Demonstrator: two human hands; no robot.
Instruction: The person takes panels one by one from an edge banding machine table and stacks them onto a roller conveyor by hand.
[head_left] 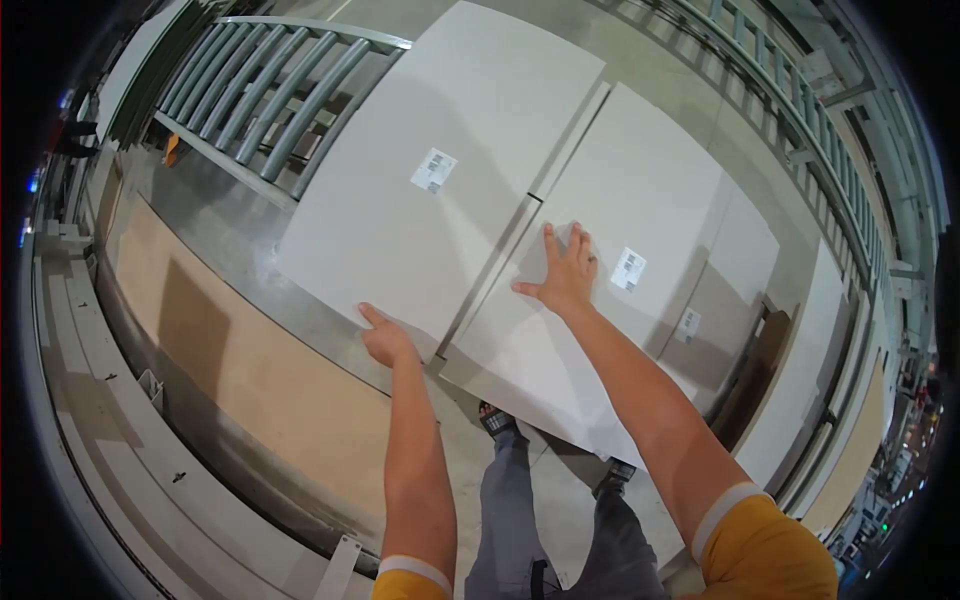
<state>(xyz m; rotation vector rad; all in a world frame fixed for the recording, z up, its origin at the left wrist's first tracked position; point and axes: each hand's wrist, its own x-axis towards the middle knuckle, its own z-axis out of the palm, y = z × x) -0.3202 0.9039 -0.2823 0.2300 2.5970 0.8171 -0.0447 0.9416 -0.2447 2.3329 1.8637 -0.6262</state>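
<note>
Right hand [568, 272] flat on one pale panel [650, 180], left hand [387, 340] at the edge of its neighbour [390, 225], perhaps steadying both.
The panels lie side by side at two and eleven o'clock, smooth, matt and straight-edged, parted by a narrow gap, each bearing a printed label. Right fingers are spread; the left's grip I cannot tell, its underside being hidden. Beyond, a metal roller conveyor [225, 160] stands at ten, a smooth tan board [262, 352] at nine.
</note>
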